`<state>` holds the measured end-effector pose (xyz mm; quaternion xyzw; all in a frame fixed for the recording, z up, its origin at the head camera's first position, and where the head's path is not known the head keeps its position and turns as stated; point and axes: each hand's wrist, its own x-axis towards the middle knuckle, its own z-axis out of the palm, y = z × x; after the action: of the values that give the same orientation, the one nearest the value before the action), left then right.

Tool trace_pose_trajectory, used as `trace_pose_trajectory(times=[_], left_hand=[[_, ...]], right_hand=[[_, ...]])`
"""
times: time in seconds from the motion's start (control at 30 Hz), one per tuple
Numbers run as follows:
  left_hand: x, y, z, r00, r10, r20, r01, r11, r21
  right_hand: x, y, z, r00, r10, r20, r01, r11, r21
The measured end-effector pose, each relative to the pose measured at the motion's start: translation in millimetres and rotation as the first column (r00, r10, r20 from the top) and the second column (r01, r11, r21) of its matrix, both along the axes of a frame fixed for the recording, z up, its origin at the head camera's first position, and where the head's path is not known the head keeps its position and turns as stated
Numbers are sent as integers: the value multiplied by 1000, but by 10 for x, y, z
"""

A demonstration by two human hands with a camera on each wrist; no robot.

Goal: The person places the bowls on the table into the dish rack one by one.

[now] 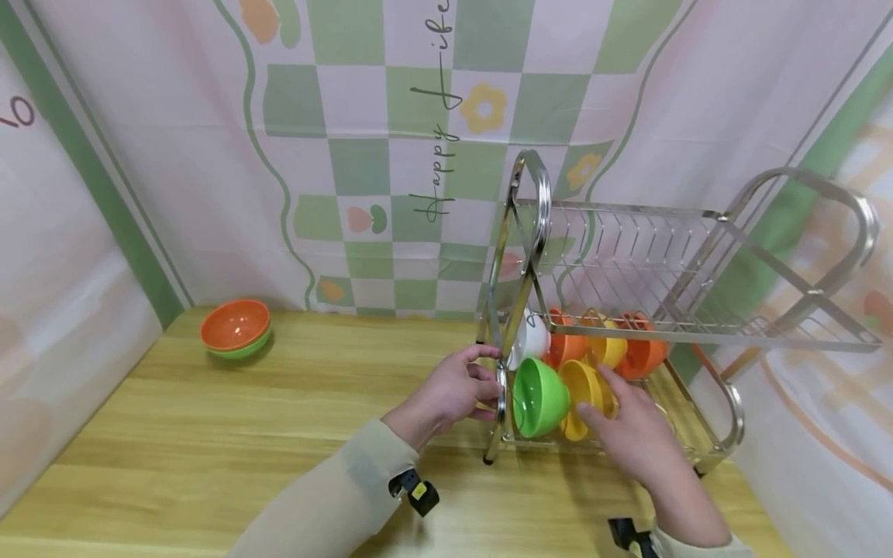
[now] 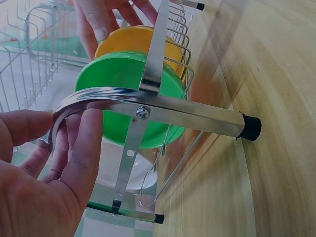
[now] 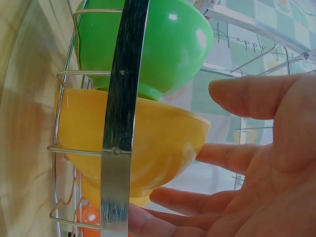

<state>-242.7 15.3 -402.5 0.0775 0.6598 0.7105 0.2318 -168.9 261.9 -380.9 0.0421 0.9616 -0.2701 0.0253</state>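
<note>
My left hand (image 1: 456,391) grips the side frame of a metal dish rack (image 2: 197,116), thumb and fingers about its curved tube. On the rack's lower tier, a green bowl (image 1: 544,397) stands on its side close to that hand. Beside it, a yellow bowl (image 3: 163,143) is tilted the same way. My right hand (image 1: 638,426) is at the yellow bowl, its fingers extended along the bowl's outer side and the thumb apart from it. In the right wrist view, a metal bar crosses in front of both bowls.
Behind these stand a white bowl (image 1: 532,341), orange bowls (image 1: 642,356) and another yellow bowl (image 1: 608,349). The rack's upper wire tier (image 1: 628,271) overhangs them. An orange bowl (image 1: 236,325) sits inside a green one at the table's back left. A patterned curtain (image 1: 356,170) hangs behind.
</note>
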Motion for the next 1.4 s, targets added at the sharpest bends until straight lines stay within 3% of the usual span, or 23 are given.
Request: trace_pose_trajectory(times=[0.27, 0.43, 0.53, 0.63, 0.77, 0.87, 0.97, 1.1, 1.23, 1.33, 1.4], left_hand=[[10, 4, -14, 1000, 9, -18, -9, 1000, 1], [26, 2, -26, 1000, 14, -25, -14, 1000, -12], [35, -6, -41, 999, 12, -34, -12, 1000, -5], [50, -52, -40, 995, 13, -97, -15, 1000, -21], [75, -253, 33, 971, 18, -239, -61, 983, -172], [62, -480, 116, 949, 26, -313, -130, 939, -317], [11, -754, 177, 929, 45, -368, -204, 891, -405], [-105, -1189, 240, 908, 45, -417, -274, 816, -509], [-238, -1667, 292, 916, 35, -401, -294, 737, -608], [-324, -2043, 348, 933, 73, -352, -301, 694, -654], [-383, -2294, 387, 934, 110, -340, -326, 653, -684]], right_hand=[[20, -9, 47, 998, 13, -57, -13, 1000, 1], [78, -70, 123, 986, -56, -155, 58, 998, 13], [139, -175, 204, 964, -116, -241, 102, 992, -70], [177, -305, 268, 943, -136, -303, 71, 974, -216], [182, -493, 304, 947, -102, -304, -6, 942, -335], [169, -627, 299, 963, -63, -264, -46, 920, -390], [138, -749, 271, 975, -18, -223, -82, 898, -433], [79, -888, 217, 983, 27, -184, -106, 894, -435], [24, -990, 164, 990, 41, -135, -93, 911, -402], [-19, -1036, 126, 995, 36, -90, -69, 915, -398], [-48, -1053, 98, 996, 32, -79, -61, 917, -394]])
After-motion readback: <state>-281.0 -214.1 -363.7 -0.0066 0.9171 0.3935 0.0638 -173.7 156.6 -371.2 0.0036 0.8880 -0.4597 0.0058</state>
